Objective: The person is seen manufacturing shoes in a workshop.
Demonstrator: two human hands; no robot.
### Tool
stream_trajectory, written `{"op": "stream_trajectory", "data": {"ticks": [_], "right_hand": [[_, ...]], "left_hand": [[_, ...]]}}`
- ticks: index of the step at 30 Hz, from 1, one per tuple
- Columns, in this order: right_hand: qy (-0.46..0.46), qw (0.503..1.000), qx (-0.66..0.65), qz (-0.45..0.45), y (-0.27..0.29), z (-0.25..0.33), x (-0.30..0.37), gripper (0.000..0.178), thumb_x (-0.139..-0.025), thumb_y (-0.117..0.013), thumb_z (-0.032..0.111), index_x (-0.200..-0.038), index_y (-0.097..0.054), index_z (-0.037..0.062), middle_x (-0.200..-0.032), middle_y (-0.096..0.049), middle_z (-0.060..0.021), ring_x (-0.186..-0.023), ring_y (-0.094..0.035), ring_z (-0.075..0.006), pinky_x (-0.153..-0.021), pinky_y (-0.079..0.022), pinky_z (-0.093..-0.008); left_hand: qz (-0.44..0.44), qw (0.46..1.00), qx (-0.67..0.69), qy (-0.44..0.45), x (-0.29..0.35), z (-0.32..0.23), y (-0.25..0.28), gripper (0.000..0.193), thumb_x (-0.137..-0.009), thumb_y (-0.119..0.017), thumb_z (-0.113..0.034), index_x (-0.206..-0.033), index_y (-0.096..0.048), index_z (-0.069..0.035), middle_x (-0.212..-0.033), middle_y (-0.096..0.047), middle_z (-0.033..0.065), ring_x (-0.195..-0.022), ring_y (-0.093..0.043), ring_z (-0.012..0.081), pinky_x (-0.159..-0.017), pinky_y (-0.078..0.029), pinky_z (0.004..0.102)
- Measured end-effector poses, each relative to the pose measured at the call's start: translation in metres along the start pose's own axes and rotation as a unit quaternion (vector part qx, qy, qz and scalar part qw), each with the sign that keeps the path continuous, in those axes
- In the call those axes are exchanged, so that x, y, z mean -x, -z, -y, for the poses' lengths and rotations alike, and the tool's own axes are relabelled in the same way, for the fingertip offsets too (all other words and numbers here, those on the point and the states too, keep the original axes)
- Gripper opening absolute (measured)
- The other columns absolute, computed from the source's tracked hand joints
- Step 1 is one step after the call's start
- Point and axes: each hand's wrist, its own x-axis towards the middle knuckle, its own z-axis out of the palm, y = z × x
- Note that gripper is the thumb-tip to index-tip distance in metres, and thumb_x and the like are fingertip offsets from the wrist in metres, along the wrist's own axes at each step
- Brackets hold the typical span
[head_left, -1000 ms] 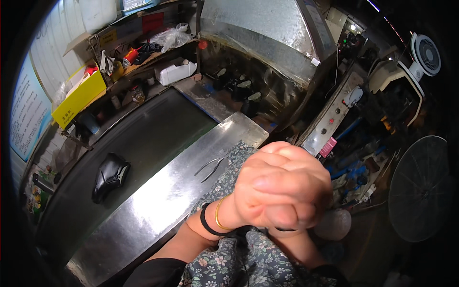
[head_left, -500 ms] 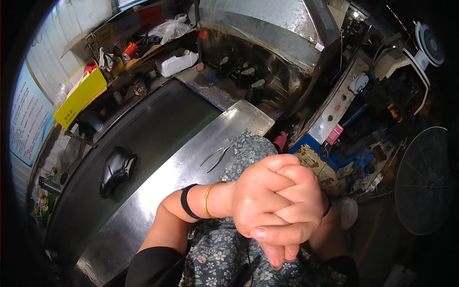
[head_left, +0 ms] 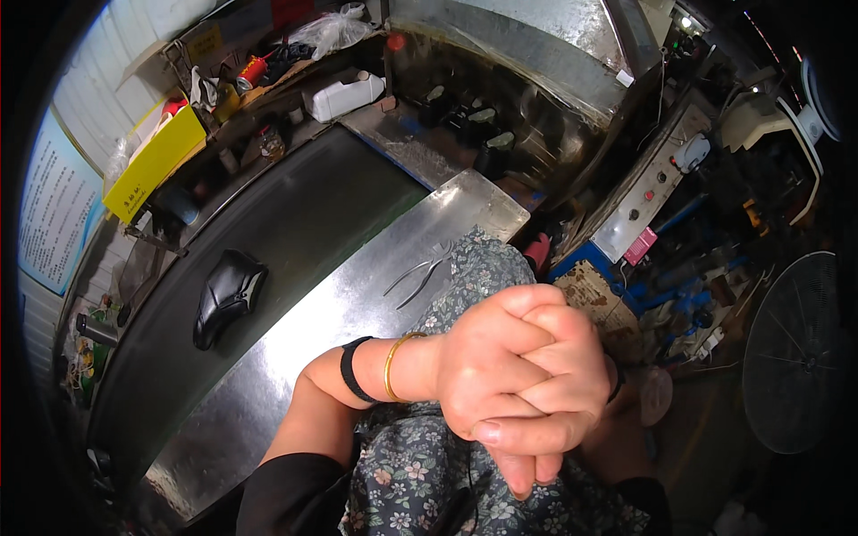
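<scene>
My left hand (head_left: 478, 362) and my right hand (head_left: 536, 435) are clasped together in front of my floral apron (head_left: 402, 473). Their fingers interlock, and most of the right palm is hidden. No object shows between them. A black band and a gold bangle (head_left: 391, 368) circle my left wrist. Beyond the hands, a pair of pliers (head_left: 416, 277) rests on the shiny metal ledge (head_left: 313, 357), touching neither hand. To the left, a black leather shoe upper or shoe (head_left: 230, 297) lies on the dark belt (head_left: 313, 214).
A metal hooded machine (head_left: 518, 45) stands at the belt's far end, with several dark shoe-like pieces below it. A yellow box (head_left: 156, 165) and white plastic jug (head_left: 347, 96) sit along the back shelf. On the right are a control panel (head_left: 652, 192) and a round fan (head_left: 795, 353).
The view has turned slightly, so the bench and background sit a little differently. My hands stay clasped, and the shoe and pliers lie where they were.
</scene>
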Motion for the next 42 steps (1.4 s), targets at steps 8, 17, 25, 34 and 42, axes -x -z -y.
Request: {"op": "stream_trajectory", "data": {"ticks": [8,17,25,34,42], "right_hand": [[0.016,1.000,0.001,0.020,-0.002,-0.005,0.002,0.048,-0.087,-0.065,0.045,-0.103,-0.067,0.0004,-0.103,-0.067,-0.0219,-0.086,-0.066,-0.0318,-0.072,-0.050,-0.0404],[0.077,0.989,-0.036,0.121,-0.006,-0.013,-0.011,0.052,-0.085,-0.068,0.049,-0.105,-0.066,0.0006,-0.105,-0.067,-0.0231,-0.087,-0.066,-0.0324,-0.072,-0.051,-0.0414],[-0.196,0.779,-0.246,0.542,-0.023,-0.037,0.039,0.052,-0.093,-0.066,0.034,-0.139,-0.056,0.0119,-0.144,-0.048,-0.0231,-0.133,-0.050,-0.0344,-0.109,-0.033,-0.0607],[-0.488,0.867,0.074,0.069,0.052,-0.051,0.135,0.036,-0.095,-0.055,-0.001,-0.130,-0.060,-0.0007,-0.140,-0.054,-0.0244,-0.117,-0.064,-0.0307,-0.092,-0.054,-0.0387],[-0.620,0.783,0.054,-0.015,0.023,-0.039,0.148,0.032,-0.094,-0.058,-0.002,-0.126,-0.059,-0.0071,-0.148,-0.046,-0.0251,-0.116,-0.064,-0.0322,-0.095,-0.053,-0.0400]], "left_hand": [[0.009,1.000,-0.025,-0.001,0.004,0.006,0.010,0.030,-0.079,-0.078,-0.046,-0.074,-0.065,-0.019,-0.078,-0.064,-0.0159,-0.068,-0.057,0.0108,-0.076,-0.035,0.0342],[0.006,0.986,-0.145,-0.082,-0.012,0.002,0.045,0.035,-0.084,-0.072,-0.051,-0.076,-0.063,-0.018,-0.079,-0.065,-0.0091,-0.069,-0.058,0.0156,-0.077,-0.036,0.0320],[0.351,0.787,0.130,0.491,0.064,-0.085,0.157,0.053,-0.092,-0.070,-0.040,-0.129,-0.063,-0.002,-0.125,-0.064,0.0194,-0.128,-0.052,0.0360,-0.109,-0.037,0.0413],[0.070,0.034,-0.736,0.672,0.207,-0.314,0.351,0.091,-0.066,-0.090,-0.031,-0.140,-0.046,-0.003,-0.145,-0.048,0.0211,-0.136,-0.044,0.0399,-0.113,-0.036,0.0470],[-0.099,0.087,-0.669,0.732,0.261,-0.308,0.325,0.077,-0.064,-0.085,-0.046,-0.120,-0.057,0.000,-0.117,-0.066,0.0227,-0.112,-0.064,0.0379,-0.096,-0.051,0.0438]]}}
